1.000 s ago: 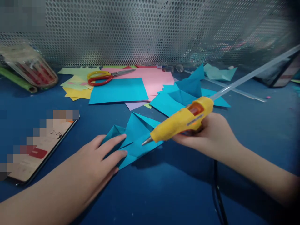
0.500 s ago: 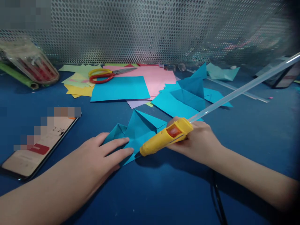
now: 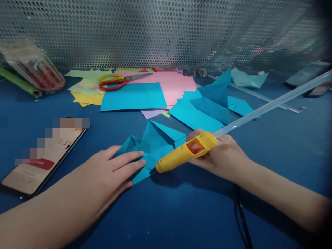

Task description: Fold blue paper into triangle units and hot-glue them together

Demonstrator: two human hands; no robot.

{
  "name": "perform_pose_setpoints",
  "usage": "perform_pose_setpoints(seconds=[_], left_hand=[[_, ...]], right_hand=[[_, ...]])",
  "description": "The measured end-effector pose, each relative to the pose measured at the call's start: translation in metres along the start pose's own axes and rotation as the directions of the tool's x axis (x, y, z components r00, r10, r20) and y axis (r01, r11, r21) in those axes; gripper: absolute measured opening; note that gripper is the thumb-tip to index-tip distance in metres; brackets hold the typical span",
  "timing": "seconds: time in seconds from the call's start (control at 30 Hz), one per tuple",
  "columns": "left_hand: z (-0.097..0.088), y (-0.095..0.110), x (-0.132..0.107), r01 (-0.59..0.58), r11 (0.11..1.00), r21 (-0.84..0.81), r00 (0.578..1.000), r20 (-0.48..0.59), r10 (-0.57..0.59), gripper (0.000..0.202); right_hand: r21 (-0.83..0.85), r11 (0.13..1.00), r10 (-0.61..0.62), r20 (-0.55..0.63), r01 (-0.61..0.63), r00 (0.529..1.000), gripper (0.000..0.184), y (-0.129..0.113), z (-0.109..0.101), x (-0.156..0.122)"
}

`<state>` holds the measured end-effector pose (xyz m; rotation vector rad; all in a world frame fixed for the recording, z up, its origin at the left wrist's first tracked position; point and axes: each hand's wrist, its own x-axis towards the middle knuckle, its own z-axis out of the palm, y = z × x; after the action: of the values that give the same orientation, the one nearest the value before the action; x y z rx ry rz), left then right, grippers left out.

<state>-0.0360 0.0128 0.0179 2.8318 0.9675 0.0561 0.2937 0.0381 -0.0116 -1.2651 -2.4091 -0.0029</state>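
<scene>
head: left fingers (image 3: 131, 168) extend across blue paper (image 3: 155, 147), right fingers (image 3: 195, 133) grip glue gun (image 3: 177, 158).

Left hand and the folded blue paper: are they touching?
Touching. The head view shows the left hand with its fingers laid across the left part of the folded blue paper.

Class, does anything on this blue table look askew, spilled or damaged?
Multicoloured paper sheets beneath the red-and-yellow-handled metal scissors look askew: corners jut at uneven angles. No spill or damage shows.
</scene>
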Motion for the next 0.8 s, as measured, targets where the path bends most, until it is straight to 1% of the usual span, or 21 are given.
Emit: perform_pose_setpoints(seconds=[0.1, 0.17, 0.27, 0.4, 0.5, 0.67, 0.8], left_hand=[[0.002, -0.001, -0.002, 0.011, 1.0, -0.006, 1.0, 0.012, -0.011, 0.045], [0.003, -0.001, -0.002, 0.006, 1.0, -0.008, 1.0, 0.004, -0.006, 0.044], [0.003, -0.001, 0.0, -0.006, 1.0, -0.002, 1.0, -0.016, 0.006, 0.043], [0.001, -0.001, 0.0, -0.034, 0.999, 0.033, 0.999, -0.018, 0.035, 0.043], [0.001, -0.001, -0.001, -0.038, 0.998, 0.046, 0.999, -0.021, 0.039, 0.043], [0.001, -0.001, 0.0, -0.005, 1.0, 0.014, 1.0, -0.015, 0.005, 0.043], [0.001, 0.001, -0.001, 0.011, 1.0, 0.012, 1.0, -0.019, -0.011, 0.041]], right_hand=[[0.02, 0.994, -0.109, -0.011, 0.109, 0.994, 0.039, 0.0, -0.002, 0.001], [0.031, 0.988, -0.151, -0.02, 0.152, 0.988, 0.036, -0.002, -0.003, 0.004], [0.052, 0.981, -0.182, -0.046, 0.184, 0.982, 0.034, -0.005, -0.005, 0.007], [0.083, 0.98, -0.178, -0.051, 0.182, 0.983, 0.031, -0.006, -0.002, 0.008], [0.092, 0.979, -0.174, -0.098, 0.183, 0.98, 0.032, -0.003, 0.003, 0.005], [0.102, 0.98, -0.162, -0.109, 0.173, 0.981, 0.029, 0.004, 0.01, -0.001], [0.075, 0.985, -0.15, -0.102, 0.158, 0.983, 0.027, 0.003, 0.009, -0.001]])
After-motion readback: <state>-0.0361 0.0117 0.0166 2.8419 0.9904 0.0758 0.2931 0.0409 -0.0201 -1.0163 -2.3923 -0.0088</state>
